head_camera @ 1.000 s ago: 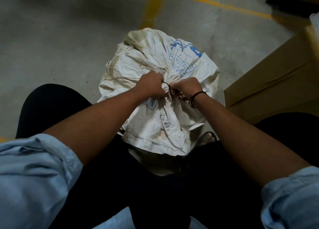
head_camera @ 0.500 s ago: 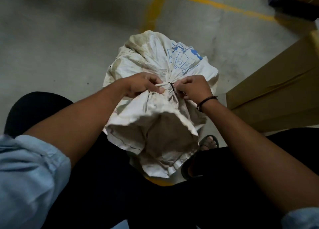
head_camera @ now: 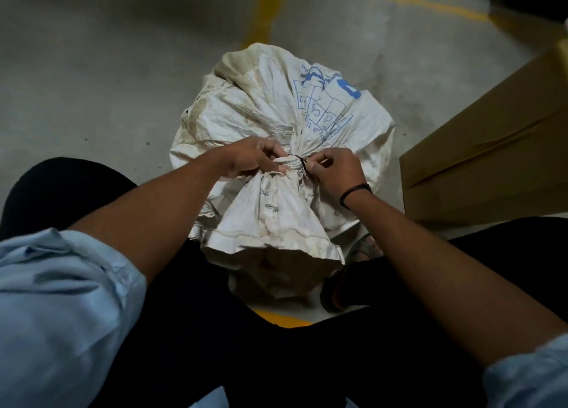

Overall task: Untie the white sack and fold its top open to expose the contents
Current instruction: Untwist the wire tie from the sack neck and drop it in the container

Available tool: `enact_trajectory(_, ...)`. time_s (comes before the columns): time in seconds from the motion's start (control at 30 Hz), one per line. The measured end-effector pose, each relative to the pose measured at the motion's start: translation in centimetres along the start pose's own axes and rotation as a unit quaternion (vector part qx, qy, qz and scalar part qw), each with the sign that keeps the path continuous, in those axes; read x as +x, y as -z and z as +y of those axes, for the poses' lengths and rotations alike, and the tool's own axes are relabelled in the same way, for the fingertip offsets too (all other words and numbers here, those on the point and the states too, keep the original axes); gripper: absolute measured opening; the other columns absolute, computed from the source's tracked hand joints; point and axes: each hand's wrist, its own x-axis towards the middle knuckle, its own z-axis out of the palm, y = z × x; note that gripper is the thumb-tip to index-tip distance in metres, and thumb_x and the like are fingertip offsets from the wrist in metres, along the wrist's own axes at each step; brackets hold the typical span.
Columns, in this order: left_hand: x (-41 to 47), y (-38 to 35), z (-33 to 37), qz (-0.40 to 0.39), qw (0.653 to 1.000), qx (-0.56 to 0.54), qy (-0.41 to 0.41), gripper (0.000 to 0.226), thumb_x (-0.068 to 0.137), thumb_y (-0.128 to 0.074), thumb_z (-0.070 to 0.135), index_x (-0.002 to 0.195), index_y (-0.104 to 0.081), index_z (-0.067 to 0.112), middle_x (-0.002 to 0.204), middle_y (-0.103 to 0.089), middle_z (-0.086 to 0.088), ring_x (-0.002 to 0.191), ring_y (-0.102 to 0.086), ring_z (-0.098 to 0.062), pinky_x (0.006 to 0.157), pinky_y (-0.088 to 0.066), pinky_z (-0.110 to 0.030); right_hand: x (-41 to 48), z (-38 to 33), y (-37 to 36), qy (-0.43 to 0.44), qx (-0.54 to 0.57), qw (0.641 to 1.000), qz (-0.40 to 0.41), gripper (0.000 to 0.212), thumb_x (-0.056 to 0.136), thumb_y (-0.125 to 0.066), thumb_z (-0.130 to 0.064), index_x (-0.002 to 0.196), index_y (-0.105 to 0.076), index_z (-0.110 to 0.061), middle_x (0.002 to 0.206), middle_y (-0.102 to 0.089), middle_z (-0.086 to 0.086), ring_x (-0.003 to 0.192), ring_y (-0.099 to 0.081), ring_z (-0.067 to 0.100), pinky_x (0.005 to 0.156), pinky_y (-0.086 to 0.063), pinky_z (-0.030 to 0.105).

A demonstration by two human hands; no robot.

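A full white sack [head_camera: 261, 106] with blue print stands on the concrete floor between my knees. Its neck is gathered and bound by a thin dark tie [head_camera: 299, 161]. The loose top flap [head_camera: 270, 223] fans out toward me below the tie. My left hand [head_camera: 255, 158] pinches the bunched neck just left of the tie. My right hand [head_camera: 333, 169] pinches the tie on its right side, fingertips closed on it. The sack's contents are hidden.
A large brown cardboard box [head_camera: 491, 137] stands close to the sack on the right. Yellow painted lines [head_camera: 264, 11] cross the grey floor beyond the sack. My sandalled foot [head_camera: 362, 251] rests beside the sack's base. Dark objects sit at the top right corner.
The sack's loose top has dropped toward me and spread out. My hands have shifted slightly, still working at the tied neck; the tie stays wound around it.
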Motion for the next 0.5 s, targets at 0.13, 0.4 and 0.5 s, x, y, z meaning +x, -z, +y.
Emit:
enact_trajectory(0.13, 0.2, -0.3, 1.8, -0.003, 0.993, 0.119, 0.008, 0.019, 0.084, -0.075, -0.007, 0.095, -0.072, 0.008, 0.075, -0.064, -0.006, 0.056, -0.058, -0.01, 0.043, -0.044, -0.017, 0.2, -0.3, 0.0, -0.024, -0.046, 0.999, 0.011, 0.017, 0.082, -0.073, -0.023, 0.066, -0.068, -0.027, 0.073, -0.071, -0.008, 0.078, -0.068, 0.012, 0.072, -0.055, 0.03)
enact_trajectory(0.4, 0.2, -0.5, 2.4, 0.013, 0.987, 0.161, 0.014, 0.022, 0.081, -0.078, -0.006, 0.097, -0.075, 0.008, 0.087, -0.07, -0.013, 0.071, -0.062, -0.02, 0.058, -0.052, -0.023, 1.0, -1.3, -0.1, -0.065, -0.067, 0.996, 0.014, 0.021, 0.072, -0.069, -0.017, 0.051, -0.067, -0.023, 0.067, -0.072, -0.005, 0.072, -0.07, 0.016, 0.07, -0.062, 0.039)
enact_trajectory(0.5, 0.2, -0.7, 2.5, 0.033, 0.989, 0.141, 0.042, 0.025, 0.076, -0.082, -0.006, 0.097, -0.074, 0.006, 0.092, -0.069, -0.019, 0.079, -0.063, -0.028, 0.076, -0.058, -0.039, 1.2, -1.1, 0.0, -0.06, -0.045, 0.997, 0.005, 0.02, 0.071, -0.072, -0.015, 0.053, -0.069, -0.022, 0.066, -0.072, -0.004, 0.072, -0.071, 0.016, 0.07, -0.062, 0.037)
